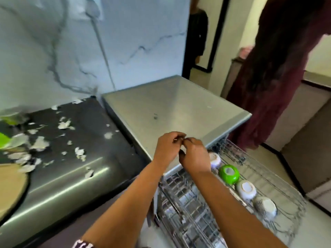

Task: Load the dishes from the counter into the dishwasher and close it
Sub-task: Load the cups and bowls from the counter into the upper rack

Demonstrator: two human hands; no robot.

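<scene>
Fingers curled inward, the left grip (168, 147) and the right grip (195, 158) meet tip to tip in the middle of the frame, over the front edge of the dishwasher (179, 108). A small pale glint shows where the fingertips touch, but it cannot be told whether either grip is pinching something or holding nothing. Both forearms reach up from the bottom edge of the frame.

Right of the grips and below them, the dishwasher's upper rack (279, 176) stands pulled out. Four cups sit upside down in it, in a row running toward the lower right: a white cup (215, 159) just beside the right grip, then a green cup (229, 173), a second white cup (246, 189) and a grey cup (266, 208). Under the right forearm lies another wire rack (180, 197); what it holds is too blurred to name.

Left of the dishwasher, a dark surface (80, 140) is scattered with pale torn scraps (40, 144). At the left edge of the frame, a green thing (4, 140) and a tan round board (10, 185) rest on it, both cut off and blurred.

A grey-veined marble wall (71, 42) fills the upper left. In the upper right, a person in a long dark red garment (268, 86) stands beside the dishwasher.
</scene>
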